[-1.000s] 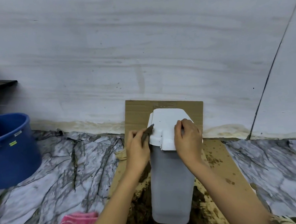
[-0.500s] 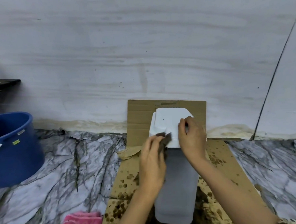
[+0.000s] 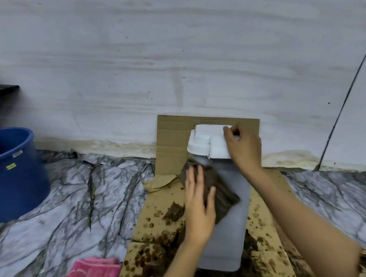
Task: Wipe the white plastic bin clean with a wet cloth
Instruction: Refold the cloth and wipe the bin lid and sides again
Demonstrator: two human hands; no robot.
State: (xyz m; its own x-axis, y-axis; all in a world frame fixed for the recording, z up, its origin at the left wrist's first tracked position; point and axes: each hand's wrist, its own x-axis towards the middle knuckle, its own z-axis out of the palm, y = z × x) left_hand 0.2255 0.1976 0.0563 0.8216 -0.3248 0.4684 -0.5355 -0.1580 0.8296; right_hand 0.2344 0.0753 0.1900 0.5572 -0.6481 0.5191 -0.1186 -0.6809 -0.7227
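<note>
Bin position: the white plastic bin (image 3: pixel 227 237) stands upright on mud-spattered cardboard (image 3: pixel 161 222) on the marble-patterned floor (image 3: pixel 75 197), just in front of the wall.
Long axis: vertical, running from its white lid (image 3: pixel 207 143) down toward the viewer.
Left hand: the left hand (image 3: pixel 199 203) lies flat, fingers straight, pressing a dark wet cloth (image 3: pixel 220 191) against the bin's upper left side, just below the lid.
Right hand: the right hand (image 3: pixel 245 147) grips the far right edge of the lid, fingers curled over it, apparently steadying the bin.
Nearer hand: the left, with the bin's unwiped lower body directly beneath it.
Likely next move: a downward stroke along the long axis.
Bin appearance: translucent grey-white body, opaque white lid; no clear dirt visible on the near face.
</note>
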